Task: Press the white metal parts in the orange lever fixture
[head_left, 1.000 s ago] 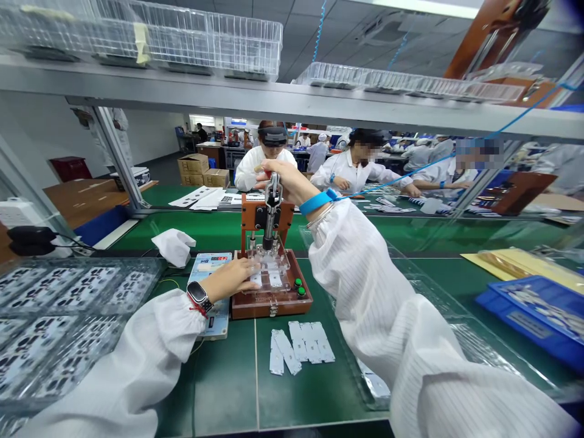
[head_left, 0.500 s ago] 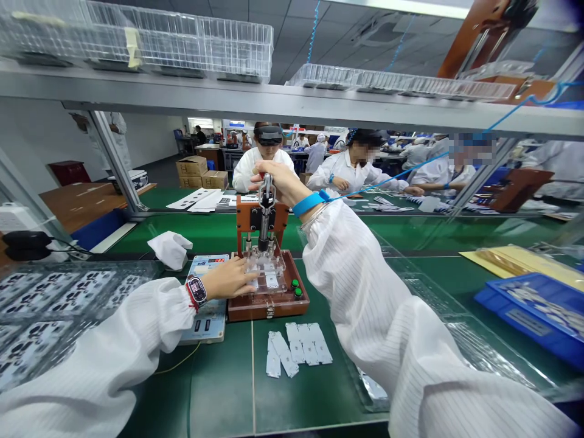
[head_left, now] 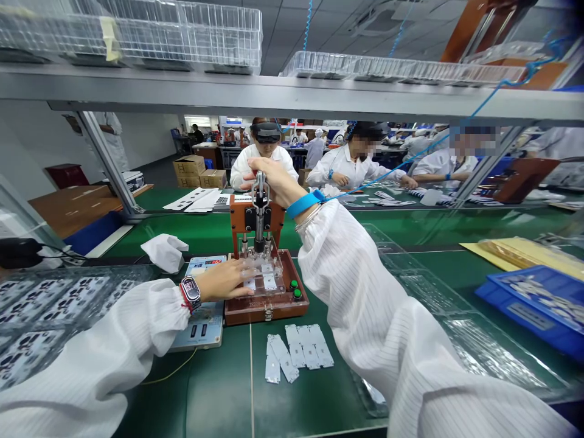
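A brown press fixture [head_left: 267, 311] stands on the green table, with a clear plate and white pieces under its clamp. My right hand [head_left: 274, 181] is wrapped over the top of the upright metal clamp lever [head_left: 260, 207]. On the fixture's left side, my left hand [head_left: 228, 280] lies with fingers spread at the clear plate [head_left: 274, 281], holding nothing visible. Beneath that wrist is a pale blue box with a red display [head_left: 201, 331]. Several white flat cards [head_left: 308, 345] lie in front of the fixture.
Trays of printed white pieces [head_left: 55, 298] lie at left, beside a crumpled white cloth [head_left: 165, 252]. At right are clear trays [head_left: 488, 347] and a blue bin [head_left: 538, 310]. A shelf [head_left: 292, 94] crosses overhead. People in white sit opposite.
The view has shifted slightly, moving the fixture a little left in the picture. Both hands keep nearly the same places, the right on the lever and the left at the plate.
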